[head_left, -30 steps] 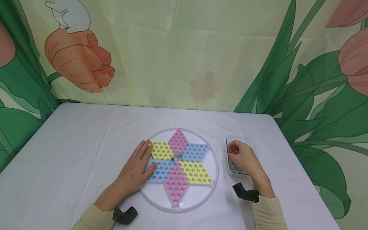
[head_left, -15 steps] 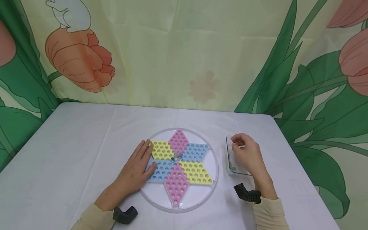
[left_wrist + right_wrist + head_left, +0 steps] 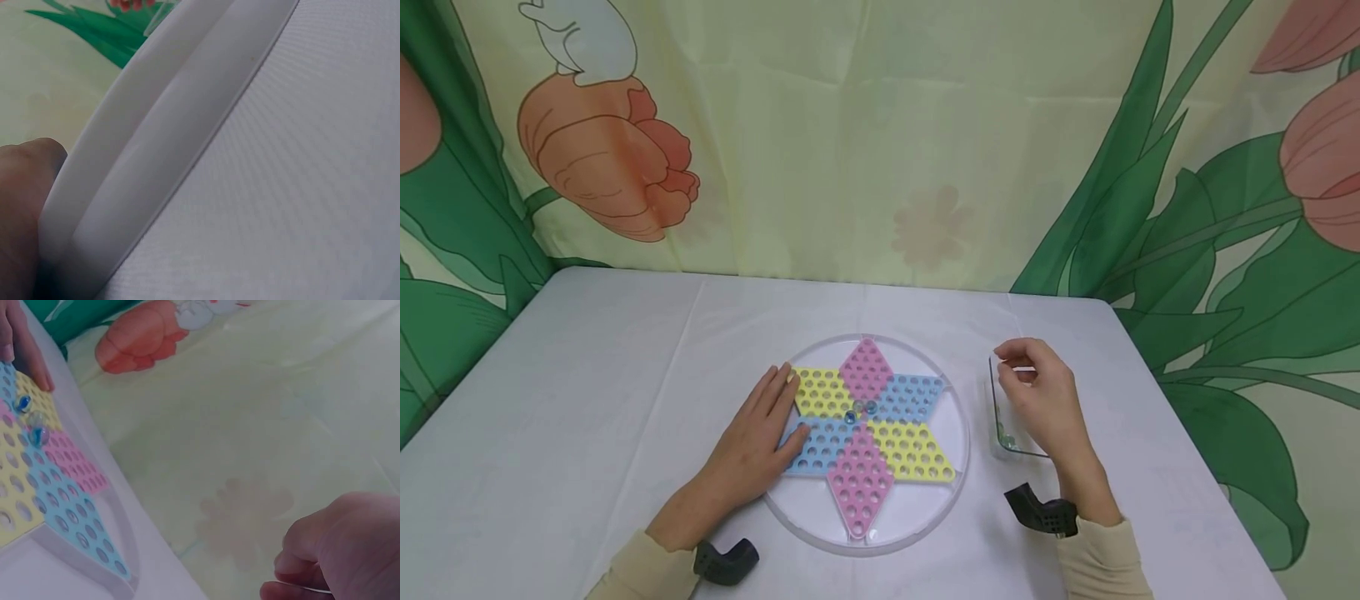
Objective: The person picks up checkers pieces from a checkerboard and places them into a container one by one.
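A round white Chinese checkers board (image 3: 925, 521) with a pink, yellow and blue star of holes lies on the table. At its middle sit a blue marble (image 3: 850, 417), another blue one (image 3: 871, 407) and a clear marble (image 3: 859, 406). My left hand (image 3: 745, 446) rests with fingers outstretched on the board's left side, over a yellow and a blue point. My right hand (image 3: 1041, 396) is above a clear plastic box (image 3: 992, 400), thumb and index bent toward each other at its far left corner. I cannot tell whether a marble is between those fingertips.
Greenish marbles (image 3: 1007, 441) lie in the near left corner of the box, right of the board. A white cloth covers the table (image 3: 587, 400). Behind it hangs a curtain (image 3: 820, 167) printed with tulips and a rabbit.
My right hand has risen out of the clear box toward its far side, then shifted slightly left. My left hand and the marbles on the board have stayed put.
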Demonstrator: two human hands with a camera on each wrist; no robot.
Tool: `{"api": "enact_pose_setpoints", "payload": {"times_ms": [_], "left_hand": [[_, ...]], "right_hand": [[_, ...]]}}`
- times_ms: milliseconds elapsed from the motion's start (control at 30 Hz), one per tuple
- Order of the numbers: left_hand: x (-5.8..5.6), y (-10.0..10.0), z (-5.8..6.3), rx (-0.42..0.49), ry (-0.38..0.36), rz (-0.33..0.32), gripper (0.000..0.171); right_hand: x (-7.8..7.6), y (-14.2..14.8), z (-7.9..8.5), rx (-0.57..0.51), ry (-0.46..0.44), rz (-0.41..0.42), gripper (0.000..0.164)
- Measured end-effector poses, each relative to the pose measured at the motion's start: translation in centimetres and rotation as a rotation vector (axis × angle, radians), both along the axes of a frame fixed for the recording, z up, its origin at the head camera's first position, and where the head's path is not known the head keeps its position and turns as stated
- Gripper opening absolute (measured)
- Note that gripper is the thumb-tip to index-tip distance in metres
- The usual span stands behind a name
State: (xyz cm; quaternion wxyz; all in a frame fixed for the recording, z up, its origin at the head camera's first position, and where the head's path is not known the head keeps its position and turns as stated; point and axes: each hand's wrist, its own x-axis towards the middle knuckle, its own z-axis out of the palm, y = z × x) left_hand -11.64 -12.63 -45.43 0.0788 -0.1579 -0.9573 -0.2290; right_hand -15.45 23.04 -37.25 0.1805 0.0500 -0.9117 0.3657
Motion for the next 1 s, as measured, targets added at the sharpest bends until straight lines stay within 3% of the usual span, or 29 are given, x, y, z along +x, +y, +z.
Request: {"api": "enact_pose_setpoints", "payload": {"times_ms": [533, 1000], "left_hand": [[0.0, 0.0, 0.1, 0.002, -0.006, 0.006, 0.071], [0.0, 0.0, -0.1, 0.01, -0.004, 0.002, 0.071]], "right_hand": [[0.4, -2.1, 0.0, -0.049, 0.04, 0.111, 0.018], [0.6, -5.5, -1.4, -0.115, 0.044, 0.305, 0.016]]}}
